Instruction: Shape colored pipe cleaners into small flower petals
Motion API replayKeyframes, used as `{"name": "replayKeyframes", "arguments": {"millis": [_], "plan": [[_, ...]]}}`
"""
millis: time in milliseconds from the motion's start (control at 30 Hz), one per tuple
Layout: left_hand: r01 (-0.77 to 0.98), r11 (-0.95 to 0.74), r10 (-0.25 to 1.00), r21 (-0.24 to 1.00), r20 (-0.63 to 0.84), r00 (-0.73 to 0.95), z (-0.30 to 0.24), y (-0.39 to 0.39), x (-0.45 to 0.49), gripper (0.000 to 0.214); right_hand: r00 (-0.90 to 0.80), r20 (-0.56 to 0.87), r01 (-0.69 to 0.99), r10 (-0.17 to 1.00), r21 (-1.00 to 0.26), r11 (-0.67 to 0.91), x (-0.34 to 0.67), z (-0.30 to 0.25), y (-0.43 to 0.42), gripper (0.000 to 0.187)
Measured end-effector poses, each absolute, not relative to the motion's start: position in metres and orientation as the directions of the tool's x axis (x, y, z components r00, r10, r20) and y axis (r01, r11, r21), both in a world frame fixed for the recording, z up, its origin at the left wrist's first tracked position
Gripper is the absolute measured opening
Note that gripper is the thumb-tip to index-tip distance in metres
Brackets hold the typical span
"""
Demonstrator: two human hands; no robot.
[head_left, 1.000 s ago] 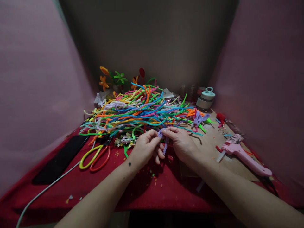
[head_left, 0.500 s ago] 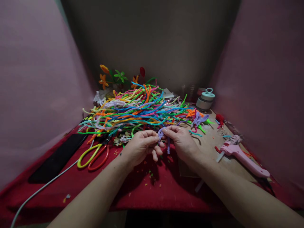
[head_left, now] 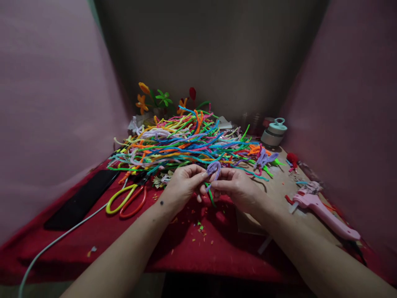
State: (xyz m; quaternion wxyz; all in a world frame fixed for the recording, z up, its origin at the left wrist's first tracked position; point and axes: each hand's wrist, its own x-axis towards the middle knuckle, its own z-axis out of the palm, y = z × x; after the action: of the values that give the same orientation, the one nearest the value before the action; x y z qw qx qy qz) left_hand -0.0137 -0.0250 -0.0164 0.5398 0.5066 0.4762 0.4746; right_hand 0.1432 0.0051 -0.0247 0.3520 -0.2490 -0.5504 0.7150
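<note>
Between my hands is a purple pipe cleaner (head_left: pixel 214 169), bent into a looped shape with one loose end hanging below. My left hand (head_left: pixel 187 181) pinches its left side between thumb and forefinger. On the other side my right hand (head_left: pixel 236 186) has its fingertips closed on the same piece; some of its fingers are hidden behind. Just beyond both hands spreads a big heap of pipe cleaners (head_left: pixel 182 145) in many colours. A purple bent pipe cleaner shape (head_left: pixel 265 158) lies at the heap's right end.
Scissors (head_left: pixel 132 203) with yellow and red handles and a black phone-like slab (head_left: pixel 83 200) lie left, beside a white cable (head_left: pixel 65 229). At right, a pink glue gun (head_left: pixel 325 215) rests on a cardboard sheet (head_left: pixel 279 188). A lidded jar (head_left: pixel 274 132) and pipe-cleaner flowers (head_left: pixel 164 98) stand behind.
The purple piece now stands up as a rounder loop between my fingers. My right hand has shifted its hold lower on it. The whole view has swung slightly.
</note>
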Motion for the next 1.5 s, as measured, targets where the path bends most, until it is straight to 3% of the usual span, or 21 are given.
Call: {"name": "replayKeyframes", "arguments": {"millis": [133,233,433,600,700,1033,1300,1500], "plan": [[0.03,0.043,0.997,0.999,-0.045,0.065,-0.012,-0.026,-0.01,0.017,-0.465,0.107,-0.376,0.879,-0.922,-0.087,0.139,-0.026,0.006,0.012],[0.075,0.031,0.998,0.997,-0.035,0.059,-0.011,-0.028,-0.008,0.014,-0.374,0.14,-0.368,0.917,-0.93,-0.008,0.138,-0.027,0.008,0.014],[0.174,-0.033,0.999,0.984,0.027,0.038,-0.014,-0.029,-0.006,0.008,-0.265,0.259,-0.096,0.929,-0.965,0.242,0.14,-0.027,0.006,0.013],[0.192,-0.049,0.999,0.98,0.045,0.025,-0.014,-0.028,-0.005,0.007,-0.198,0.382,0.176,0.903,-0.892,0.416,0.143,-0.026,0.0,0.013],[0.177,-0.042,0.999,0.983,0.041,0.013,-0.013,-0.028,-0.004,0.008,-0.189,0.426,0.258,0.885,-0.848,0.463,0.143,-0.026,-0.002,0.011],[0.141,-0.04,0.999,0.989,0.04,0.007,-0.014,-0.029,-0.002,0.012,-0.287,0.403,0.136,0.869,-0.881,0.453,0.14,-0.033,-0.002,0.01],[0.166,-0.005,0.998,0.986,0.015,-0.058,-0.019,-0.032,0.001,0.012,-0.288,0.393,0.216,0.873,-0.862,0.459,0.139,-0.037,-0.002,0.012],[0.15,-0.098,0.991,0.984,0.11,-0.073,-0.023,-0.03,0.003,0.011,-0.291,0.251,0.069,0.923,-0.957,0.282,0.138,-0.034,-0.001,0.014]]}}
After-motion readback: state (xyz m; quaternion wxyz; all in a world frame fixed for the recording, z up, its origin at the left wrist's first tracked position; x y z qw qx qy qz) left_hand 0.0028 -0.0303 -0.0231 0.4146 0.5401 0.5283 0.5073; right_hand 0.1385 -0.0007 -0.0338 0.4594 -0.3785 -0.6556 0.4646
